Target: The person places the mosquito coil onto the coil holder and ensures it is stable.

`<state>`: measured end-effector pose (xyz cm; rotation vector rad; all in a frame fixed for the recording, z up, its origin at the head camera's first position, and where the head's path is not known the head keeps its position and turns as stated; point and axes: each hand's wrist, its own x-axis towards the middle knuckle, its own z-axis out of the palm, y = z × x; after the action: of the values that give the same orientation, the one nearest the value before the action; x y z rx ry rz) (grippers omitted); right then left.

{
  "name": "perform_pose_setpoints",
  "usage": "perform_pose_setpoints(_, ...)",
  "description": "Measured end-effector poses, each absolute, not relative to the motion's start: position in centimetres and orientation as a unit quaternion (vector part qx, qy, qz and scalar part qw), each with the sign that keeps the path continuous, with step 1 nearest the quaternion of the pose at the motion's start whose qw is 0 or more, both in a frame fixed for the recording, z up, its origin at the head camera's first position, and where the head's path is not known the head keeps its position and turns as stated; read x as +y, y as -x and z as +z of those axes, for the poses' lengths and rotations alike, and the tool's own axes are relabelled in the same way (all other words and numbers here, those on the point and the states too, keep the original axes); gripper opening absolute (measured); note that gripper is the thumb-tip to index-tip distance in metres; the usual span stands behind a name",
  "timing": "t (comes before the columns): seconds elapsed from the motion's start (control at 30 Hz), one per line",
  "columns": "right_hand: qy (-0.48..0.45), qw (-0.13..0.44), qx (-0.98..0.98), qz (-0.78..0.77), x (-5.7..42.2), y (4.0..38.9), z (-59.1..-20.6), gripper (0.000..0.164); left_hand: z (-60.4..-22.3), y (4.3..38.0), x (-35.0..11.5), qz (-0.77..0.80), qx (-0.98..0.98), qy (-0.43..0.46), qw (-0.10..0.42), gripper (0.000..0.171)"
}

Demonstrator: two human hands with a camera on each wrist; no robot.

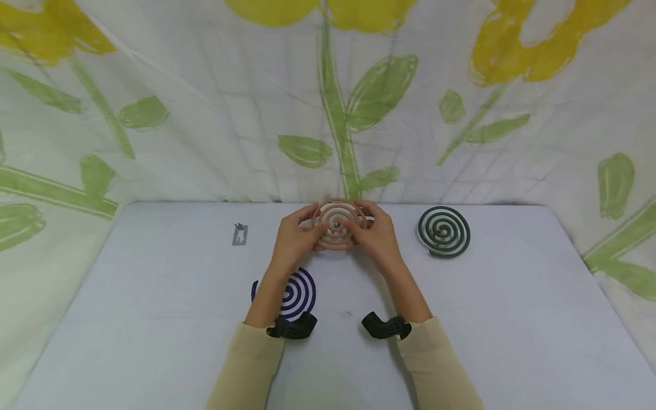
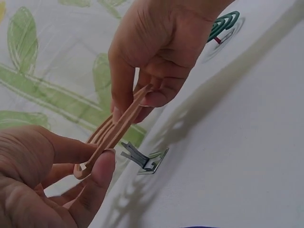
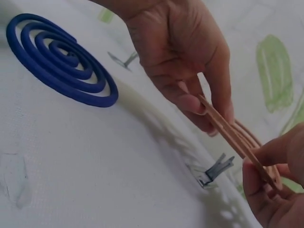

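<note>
Both hands hold a reddish-brown mosquito coil (image 1: 333, 247) by opposite edges, near the back of the table. My left hand (image 1: 299, 232) pinches its left side between thumb and fingers; on the other side my right hand (image 1: 378, 232) does the same. In the left wrist view the coil (image 2: 118, 129) tilts above a small metal coil stand (image 2: 151, 164) with upright prongs. A gap shows between coil and stand. The right wrist view also has this stand (image 3: 211, 175) below the coil (image 3: 230, 135), apart from it.
A dark green mosquito coil (image 1: 445, 231) sits right of the hands, raised on a support in the left wrist view. A blue coil (image 1: 288, 295) lies partly behind the left forearm. Another metal stand (image 1: 240, 234) is at back left. A flower-patterned curtain (image 1: 230, 114) borders the table.
</note>
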<state>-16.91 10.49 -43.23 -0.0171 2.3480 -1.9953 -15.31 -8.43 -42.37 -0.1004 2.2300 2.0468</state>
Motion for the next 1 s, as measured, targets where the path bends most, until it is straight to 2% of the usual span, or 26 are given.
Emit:
perform_pose_setpoints(0.33, 0.007, 0.01, 0.796, -0.605, 11.1, 16.9, -43.1, 0.054, -41.9, 15.4, -8.4, 0.69, 0.714, 0.053, 0.103, 0.067)
perform_pose_setpoints(0.5, 0.004, 0.011, 0.787, -0.617, 11.0, 17.1, -43.6, 0.055, -41.9, 15.5, -8.3, 0.697, 0.705, 0.068, 0.113, 0.058)
perform_pose_setpoints(1.0, 0.005, -0.006, 0.814, -0.581, 10.5, 17.0, -44.2, 0.056, -42.5, 15.6, -7.9, 0.704, 0.702, 0.083, 0.072, 0.052)
